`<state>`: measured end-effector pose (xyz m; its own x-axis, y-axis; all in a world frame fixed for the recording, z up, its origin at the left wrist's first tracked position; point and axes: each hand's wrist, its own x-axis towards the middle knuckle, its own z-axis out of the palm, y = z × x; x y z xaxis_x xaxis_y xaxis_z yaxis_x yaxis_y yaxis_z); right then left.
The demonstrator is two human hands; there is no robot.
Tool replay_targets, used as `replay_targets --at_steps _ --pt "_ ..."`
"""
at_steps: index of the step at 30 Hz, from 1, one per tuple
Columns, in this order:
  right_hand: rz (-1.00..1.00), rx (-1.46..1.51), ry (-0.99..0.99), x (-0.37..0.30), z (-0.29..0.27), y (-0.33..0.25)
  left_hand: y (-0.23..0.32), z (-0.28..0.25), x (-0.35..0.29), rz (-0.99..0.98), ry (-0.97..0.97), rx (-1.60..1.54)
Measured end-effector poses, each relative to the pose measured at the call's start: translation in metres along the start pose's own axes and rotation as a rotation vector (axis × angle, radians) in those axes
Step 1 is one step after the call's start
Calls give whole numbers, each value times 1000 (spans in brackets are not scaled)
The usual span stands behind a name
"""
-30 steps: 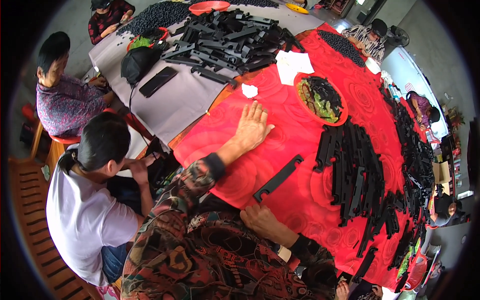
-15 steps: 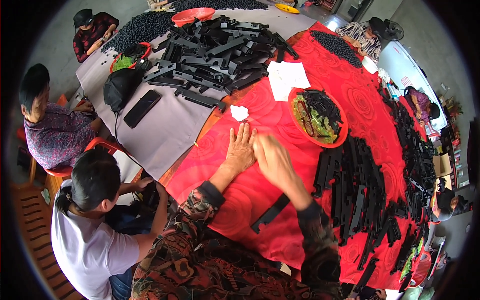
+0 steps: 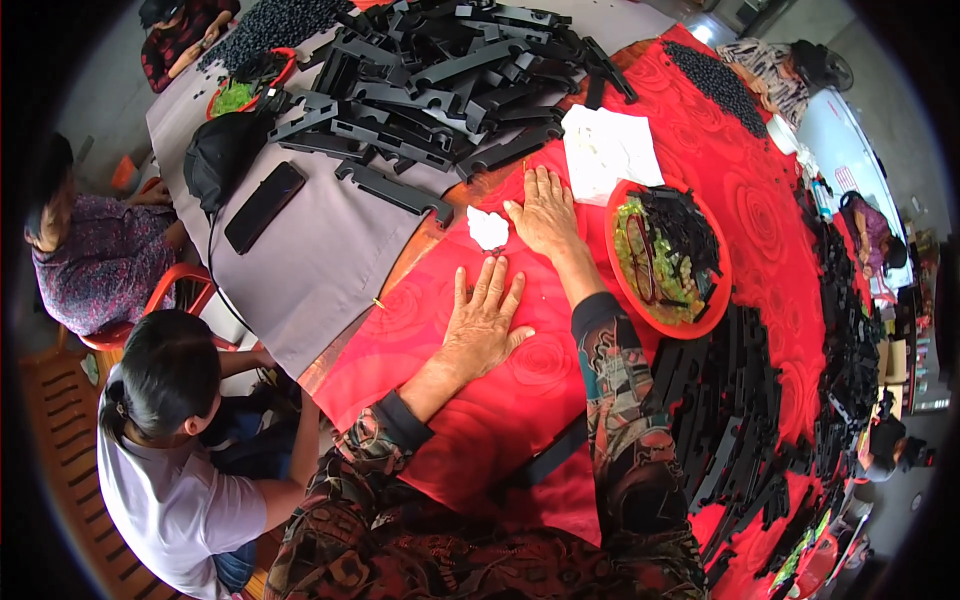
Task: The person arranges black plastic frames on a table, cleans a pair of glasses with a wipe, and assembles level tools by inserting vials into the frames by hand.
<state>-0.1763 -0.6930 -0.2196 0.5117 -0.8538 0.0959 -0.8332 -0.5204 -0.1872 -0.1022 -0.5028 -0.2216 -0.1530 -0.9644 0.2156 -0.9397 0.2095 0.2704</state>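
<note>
both hands (image 3: 487,322) flat on red cloth (image 3: 520,400)

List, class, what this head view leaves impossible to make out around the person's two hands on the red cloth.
- Palm of the left hand: pressed flat on the red cloth, underside hidden.
- Palm of the right hand: likewise flat, anything beneath is hidden.
- Black strip: partly covered by the right sleeve.
- Small white scrap: too small to identify.
- Red bowl: contents too small to tell.
</note>
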Motion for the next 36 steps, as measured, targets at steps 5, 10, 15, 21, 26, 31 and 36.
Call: replay_targets --at_steps 5,10,15,21,26,31,36 --pt "-28 81 214 -13 -18 3 -1 8 11 41 5 17" --pt "-134 291 282 -71 -41 -34 -1 6 4 -40 -24 30" --pt "30 188 216 -65 -36 -74 -2 12 3 -6 -78 36" --pt "-37 64 324 -48 -2 -71 -7 11 2 4 -30 31" --pt "-175 451 494 -153 -92 -63 -10 15 2 14 -58 79" --pt "19 645 404 -296 -124 -8 -14 25 7 44 77 137" --pt "304 533 645 -403 -136 47 -16 18 6 42 43 148"
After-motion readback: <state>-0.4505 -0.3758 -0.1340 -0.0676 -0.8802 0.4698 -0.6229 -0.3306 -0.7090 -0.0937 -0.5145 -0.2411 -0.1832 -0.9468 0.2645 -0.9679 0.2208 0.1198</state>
